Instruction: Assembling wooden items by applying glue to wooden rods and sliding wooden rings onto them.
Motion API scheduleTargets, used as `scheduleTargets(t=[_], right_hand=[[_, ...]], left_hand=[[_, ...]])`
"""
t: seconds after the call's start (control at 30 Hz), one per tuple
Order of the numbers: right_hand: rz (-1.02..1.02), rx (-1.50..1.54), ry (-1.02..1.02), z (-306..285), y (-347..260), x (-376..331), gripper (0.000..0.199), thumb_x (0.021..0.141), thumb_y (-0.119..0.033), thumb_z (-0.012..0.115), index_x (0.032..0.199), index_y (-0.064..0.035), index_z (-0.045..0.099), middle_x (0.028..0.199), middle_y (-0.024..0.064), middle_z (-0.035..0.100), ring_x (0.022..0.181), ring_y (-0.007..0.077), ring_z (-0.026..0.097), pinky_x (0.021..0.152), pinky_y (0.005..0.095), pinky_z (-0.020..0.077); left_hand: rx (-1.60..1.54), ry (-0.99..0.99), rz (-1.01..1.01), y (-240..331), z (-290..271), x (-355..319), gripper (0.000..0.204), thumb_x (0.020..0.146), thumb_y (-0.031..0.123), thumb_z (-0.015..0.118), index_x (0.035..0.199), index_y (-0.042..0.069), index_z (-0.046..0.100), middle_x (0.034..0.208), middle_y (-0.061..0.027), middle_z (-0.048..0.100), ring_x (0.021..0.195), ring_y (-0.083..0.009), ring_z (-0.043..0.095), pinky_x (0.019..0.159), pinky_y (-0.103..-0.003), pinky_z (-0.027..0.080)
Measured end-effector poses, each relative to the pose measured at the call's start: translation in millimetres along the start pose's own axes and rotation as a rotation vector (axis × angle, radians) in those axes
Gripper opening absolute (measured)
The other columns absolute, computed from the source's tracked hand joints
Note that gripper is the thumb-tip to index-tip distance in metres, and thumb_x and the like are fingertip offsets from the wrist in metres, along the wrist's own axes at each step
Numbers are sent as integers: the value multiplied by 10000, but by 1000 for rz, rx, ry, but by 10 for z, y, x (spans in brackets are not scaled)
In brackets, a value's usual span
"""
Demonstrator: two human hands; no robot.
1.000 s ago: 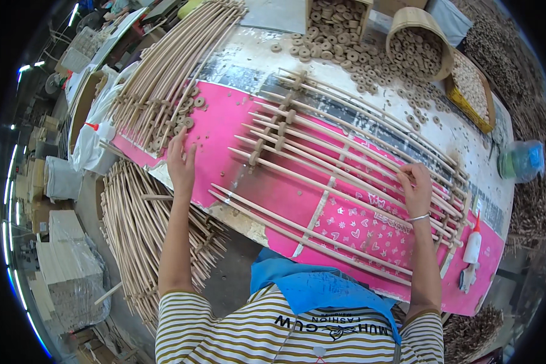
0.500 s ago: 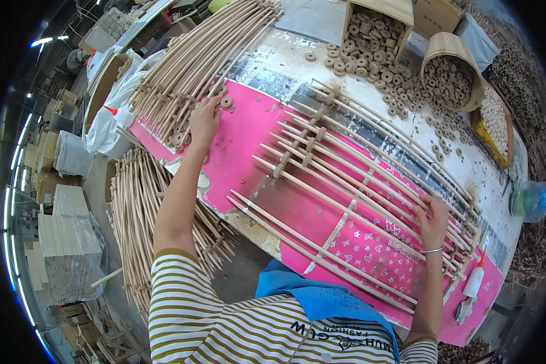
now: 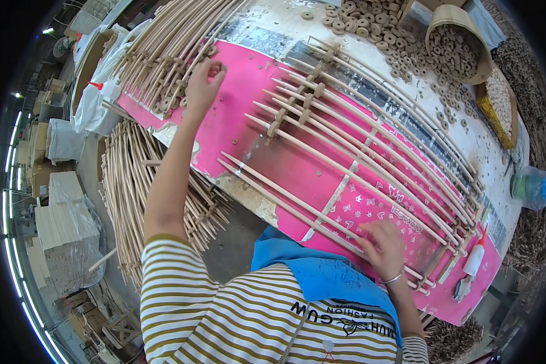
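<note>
My left hand (image 3: 204, 85) is raised over the pink sheet (image 3: 239, 91), fingers curled toward the thumb; what they hold, if anything, I cannot make out. Just beyond it lies a bundle of wooden rods (image 3: 158, 48) with wooden rings. My right hand (image 3: 383, 246) is closed at the two nearest long wooden rods (image 3: 291, 197), its thumb and fingertips around one of them; the palm hides part of both. Farther back, several tapered rods (image 3: 346, 124) lie side by side, with wooden rings (image 3: 306, 112) near their left ends and more at their right ends.
Loose wooden rings (image 3: 379, 27) are spread over the far table, beside a tipped wooden tub (image 3: 485, 67). At right are a yellow box (image 3: 496, 118), a glue bottle (image 3: 476, 255) and a plastic jar (image 3: 531, 185). More rods (image 3: 133, 200) stand left of the table edge.
My left hand has drawn back from the ring beside the rod bundle. My right hand has moved left and nearer, from the far rods to the nearest pair. The view has shifted slightly.
</note>
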State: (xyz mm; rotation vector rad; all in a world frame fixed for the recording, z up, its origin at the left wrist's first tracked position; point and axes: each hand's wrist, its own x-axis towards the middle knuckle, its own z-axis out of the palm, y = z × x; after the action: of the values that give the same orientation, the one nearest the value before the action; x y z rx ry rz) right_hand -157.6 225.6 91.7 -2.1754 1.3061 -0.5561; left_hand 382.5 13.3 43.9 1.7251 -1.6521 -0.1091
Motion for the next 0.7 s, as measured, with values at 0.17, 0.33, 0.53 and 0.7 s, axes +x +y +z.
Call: scheduleTargets(t=[0.17,0.33,0.53,0.7], right_hand=[[-3,-29,30,234,-8,-130,230,816,-158,807,1003,-57,722,921,97,626,892,302,601,790,420,468],[9,-28,44,284,-47,-159,154,847,-125,776,962,-53,705,885,104,600,850,296,599,753,408,466],[99,176,107,152,-89,-108,93,911,-23,734,996,3,706,851,85,586,714,182,614,615,312,464],[103,209,118,99,-126,-40,75,921,-9,725,991,12,707,868,81,593,721,170,616,627,298,475]], left_hand=[[-575,-131,-430,661,-345,-805,340,1010,212,693,1295,27,674,1110,-9,713,1030,-83,646,886,-253,489],[-621,-98,-587,732,-628,-1285,364,1045,294,633,1313,51,681,1091,1,711,1028,-92,646,868,-279,473],[-787,-104,-703,736,-728,-1542,330,1068,312,617,1294,84,694,1080,4,711,1024,-92,650,859,-270,470],[-973,-166,-694,768,-652,-1550,316,1078,316,607,1265,76,693,1091,-11,723,1028,-108,673,862,-267,493]])
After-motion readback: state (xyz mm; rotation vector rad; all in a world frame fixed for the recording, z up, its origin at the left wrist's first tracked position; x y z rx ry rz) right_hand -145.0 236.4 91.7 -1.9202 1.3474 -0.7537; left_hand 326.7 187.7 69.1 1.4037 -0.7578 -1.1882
